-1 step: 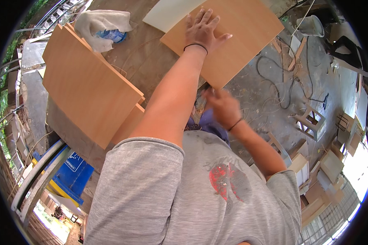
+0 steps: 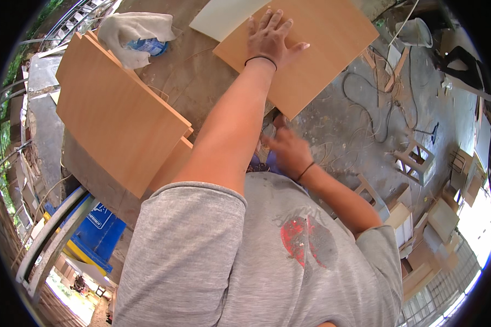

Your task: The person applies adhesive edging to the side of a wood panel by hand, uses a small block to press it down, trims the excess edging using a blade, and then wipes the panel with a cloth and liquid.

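Observation:
My left hand [image 2: 268,41] lies flat with spread fingers on a wood-grain board [image 2: 322,52], near its far left edge. A dark band circles that wrist. By the board's near corner is my right hand [image 2: 289,151], slightly smeared, with its fingers curled. Whatever it may hold is hidden. A small dark thing [image 2: 279,117] shows between this hand and the corner; its kind cannot be made out. Beneath the wood-grain board, a white panel [image 2: 223,19] sticks out at the far left.
Stacked wood-grain boards [image 2: 117,114] lean over the worktop's left side. Behind them sit a pale cloth [image 2: 131,27] and a blue-labelled bottle [image 2: 153,47]. A cable [image 2: 365,109], a small stool frame [image 2: 415,162] and a bucket [image 2: 414,34] are on the floor at right.
My right hand has shifted slightly left and toward my body, away from the board's corner. My left hand and the board have stayed in place.

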The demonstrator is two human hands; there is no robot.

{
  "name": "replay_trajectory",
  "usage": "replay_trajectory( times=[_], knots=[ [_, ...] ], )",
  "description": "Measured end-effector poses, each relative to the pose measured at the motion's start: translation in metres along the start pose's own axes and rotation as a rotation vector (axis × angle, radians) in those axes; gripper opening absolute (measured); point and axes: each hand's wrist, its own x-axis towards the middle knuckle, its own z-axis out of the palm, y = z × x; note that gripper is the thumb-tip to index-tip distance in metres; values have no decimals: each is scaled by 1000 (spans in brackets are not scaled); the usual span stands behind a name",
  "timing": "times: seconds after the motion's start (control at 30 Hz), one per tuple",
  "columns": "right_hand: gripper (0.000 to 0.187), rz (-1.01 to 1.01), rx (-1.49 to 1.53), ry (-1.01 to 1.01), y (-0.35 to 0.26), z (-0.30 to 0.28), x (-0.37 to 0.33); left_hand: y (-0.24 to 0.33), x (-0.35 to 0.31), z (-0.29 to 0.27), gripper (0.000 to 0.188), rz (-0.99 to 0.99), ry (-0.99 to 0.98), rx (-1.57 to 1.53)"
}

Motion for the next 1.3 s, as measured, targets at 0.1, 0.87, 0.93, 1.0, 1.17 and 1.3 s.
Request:
replay_trajectory(
  times=[0.1,0.87,0.93,1.0,1.17,1.3],
  knots=[
    [33,14,45,-33,-5,-2,-3,-3,2,2,71,-4,31,15],
    [37,164,90,292,-2,-3,6,-7,0,3,71,7,11,35],
    [36,314,62,300,33,-20,17,-5,0,2,71,16,2,42],
    [37,353,66,289,30,-26,24,-5,2,2,71,20,5,51],
    [40,4,82,252,2,19,-7,-4,2,3,71,26,27,66],
    [39,351,66,112,21,-30,20,-5,0,2,70,26,22,58]
  ],
)
